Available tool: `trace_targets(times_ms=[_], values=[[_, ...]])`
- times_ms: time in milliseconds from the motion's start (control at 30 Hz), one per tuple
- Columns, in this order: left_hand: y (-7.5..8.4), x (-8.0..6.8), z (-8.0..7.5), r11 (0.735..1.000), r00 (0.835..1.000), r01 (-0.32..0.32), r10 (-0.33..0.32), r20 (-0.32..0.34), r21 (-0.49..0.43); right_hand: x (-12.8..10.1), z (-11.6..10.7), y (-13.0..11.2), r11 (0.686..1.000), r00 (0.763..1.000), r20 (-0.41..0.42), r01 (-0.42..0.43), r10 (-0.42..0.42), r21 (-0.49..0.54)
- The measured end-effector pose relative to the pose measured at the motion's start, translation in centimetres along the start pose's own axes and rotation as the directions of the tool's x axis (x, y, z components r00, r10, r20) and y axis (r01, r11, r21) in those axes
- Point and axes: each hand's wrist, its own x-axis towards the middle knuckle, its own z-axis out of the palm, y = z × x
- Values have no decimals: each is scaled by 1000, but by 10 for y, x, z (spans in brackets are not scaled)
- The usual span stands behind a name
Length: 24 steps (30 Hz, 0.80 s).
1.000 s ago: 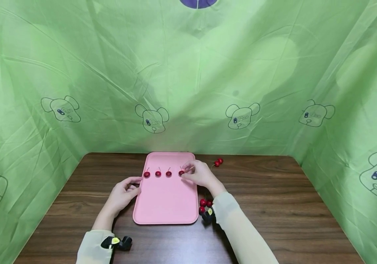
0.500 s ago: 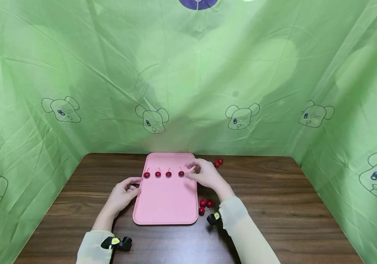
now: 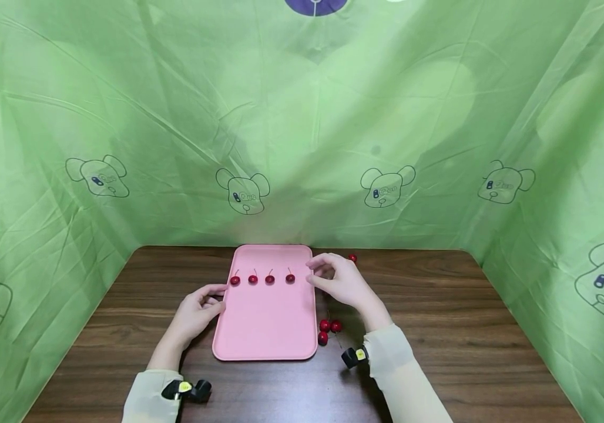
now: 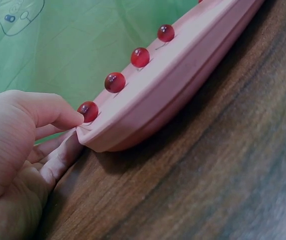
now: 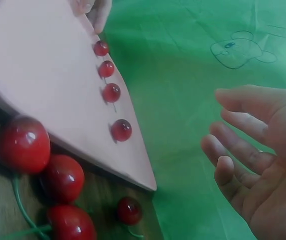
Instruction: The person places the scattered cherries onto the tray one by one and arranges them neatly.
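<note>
**Four cherries in a row on the pink tray, both hands at its edges**

The left hand (image 3: 196,311) rests at the left rim of the pink tray (image 3: 267,323). In the left wrist view its thumb lies on the rim next to the leftmost cherry (image 4: 87,111), and the fingers (image 4: 57,160) press against the outside of the tray wall; they are loosely curled and clamp nothing. Whether the thumb actually touches that cherry cannot be told.

The right hand (image 3: 341,283) hovers just past the tray's right edge, holding nothing. The right wrist view shows its fingers (image 5: 243,150) apart and relaxed, palm open, against the green cloth (image 3: 302,117).

Four cherries sit in a line across the far part of the tray, evenly spaced; the rightmost cherry (image 3: 290,278) lies just beside the right hand, not touching it. The near half of the tray is bare pink.

On the dark wooden surface (image 3: 439,329), three loose cherries (image 3: 328,329) cluster just off the tray's right edge, near the right wrist. One more cherry (image 3: 352,258) peeks out behind the right hand near the far edge; the hand hides what lies beside it. The stems are thin and hard to make out.

The green cloth walls in the surface at the back and both sides. Open wood lies to the right of the hand and along the near edge.
</note>
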Motion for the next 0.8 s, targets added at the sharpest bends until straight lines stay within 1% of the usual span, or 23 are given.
trace_targets(times_ms=[200,333,467,567,800], values=[[8,-3,2,1000,1000,2,-2,-9,7,-6,-9,9,1000,999,-45,-8,8,-11],[6,-2,1,1000,1000,5,-5,-6,5,-12,-14,18,1000,997,-79,-14,14,-1],[2,-1,1,1000,1000,6,-6,1,-2,-18,-17,27,999,995,-92,-34,34,-6],[1,0,0,1000,1000,2,-2,9,0,-21,-16,33,998,994,-99,-57,57,-3],[-1,0,1,1000,1000,1,-1,1,15,-25,-6,51,993,986,-121,-118,115,-19]])
